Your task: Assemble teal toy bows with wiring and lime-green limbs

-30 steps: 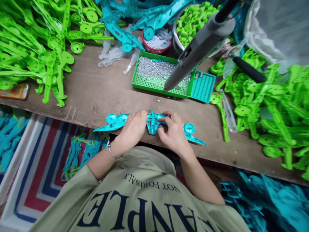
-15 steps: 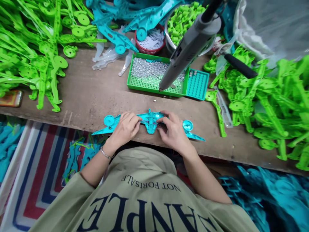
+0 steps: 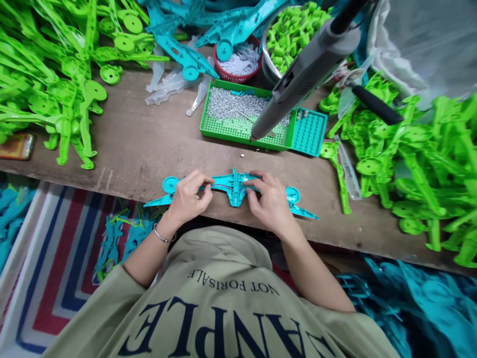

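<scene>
A turquoise, wing-shaped plastic toy part (image 3: 235, 191) lies across the front of the bench, with a ribbed middle and a round cup near each end. A thin dark wire (image 3: 220, 186) runs along its left arm. My left hand (image 3: 191, 196) is over that arm, thumb and forefinger pinched at the wire's left end; the fingertips partly hide what they hold. On the other side, my right hand (image 3: 271, 201) has its fingers over the right arm and its thumb close to the middle, gripping the part there.
Beyond the part stands a green tray (image 3: 246, 136) of small metal screws, beside a turquoise grid tray (image 3: 311, 132). A grey electric screwdriver (image 3: 294, 82) hangs over it. Green plastic parts pile up at left (image 3: 67, 89) and right (image 3: 406, 149). Behind are a red basket (image 3: 238, 77) and metal bowl (image 3: 269, 67).
My left hand has risen slightly and its fingers have curled into a tighter pinch. The right fingers have shifted a little near the middle. The whole view has moved slightly.
</scene>
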`<state>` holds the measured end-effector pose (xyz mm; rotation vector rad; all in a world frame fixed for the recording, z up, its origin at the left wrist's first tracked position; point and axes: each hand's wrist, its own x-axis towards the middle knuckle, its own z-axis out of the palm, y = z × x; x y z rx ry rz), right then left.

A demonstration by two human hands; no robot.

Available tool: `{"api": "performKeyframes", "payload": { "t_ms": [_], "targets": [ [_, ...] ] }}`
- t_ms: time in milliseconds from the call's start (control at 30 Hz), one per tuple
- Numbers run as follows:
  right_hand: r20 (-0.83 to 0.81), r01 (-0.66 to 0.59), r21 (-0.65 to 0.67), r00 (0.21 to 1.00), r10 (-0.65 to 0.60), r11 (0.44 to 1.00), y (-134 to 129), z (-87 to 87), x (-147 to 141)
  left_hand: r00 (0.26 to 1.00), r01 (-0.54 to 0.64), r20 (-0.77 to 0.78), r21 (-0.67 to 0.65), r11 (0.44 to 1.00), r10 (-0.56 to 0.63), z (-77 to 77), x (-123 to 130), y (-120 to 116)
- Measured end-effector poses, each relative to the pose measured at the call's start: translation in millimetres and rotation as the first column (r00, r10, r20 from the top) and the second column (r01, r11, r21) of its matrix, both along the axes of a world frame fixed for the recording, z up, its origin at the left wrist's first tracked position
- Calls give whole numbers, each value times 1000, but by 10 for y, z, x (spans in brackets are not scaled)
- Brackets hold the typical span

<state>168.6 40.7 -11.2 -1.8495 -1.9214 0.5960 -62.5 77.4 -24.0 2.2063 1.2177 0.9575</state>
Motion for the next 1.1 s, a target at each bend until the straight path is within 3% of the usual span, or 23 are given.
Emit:
{"api": "performKeyframes", "payload": {
  "t_ms": [100,200,333,500,600,700,767,833,967,1100],
  "targets": [
    [-122,13,-25,992,-16,1000,32,29,93,995,-95,-34,40,995,96,121,-76,-14],
    [-168,25,-36,985,-31,999,54,33,180,980,-105,-157,105,989,121,282,-234,-23],
    [-235,50,-57,970,-62,997,71,6,307,963,-218,-142,93,972,229,385,-557,-11],
    [-417,171,-18,894,-163,985,31,13,534,906,-419,-69,-8,908,417,301,-848,-34],
    [-376,224,93,910,-174,970,-131,112,632,882,-467,-12,-163,869,471,230,-856,-63],
    [-206,45,42,978,-35,998,-379,185,628,851,-487,66,-269,831,521,176,-795,-56],
    [-119,-67,-23,991,64,997,-528,156,572,827,-496,116,-309,811,550,145,-757,-34],
    [-62,-95,-14,994,94,995,-613,74,499,805,-500,162,-331,800,570,111,-736,-14],
    [-57,-112,151,991,122,982,-549,-88,393,805,-509,189,-267,818,563,32,-751,-10],
    [-101,-39,425,991,90,904,-324,-208,343,851,-489,119,-178,854,512,-39,-791,-32]
  ]
}}
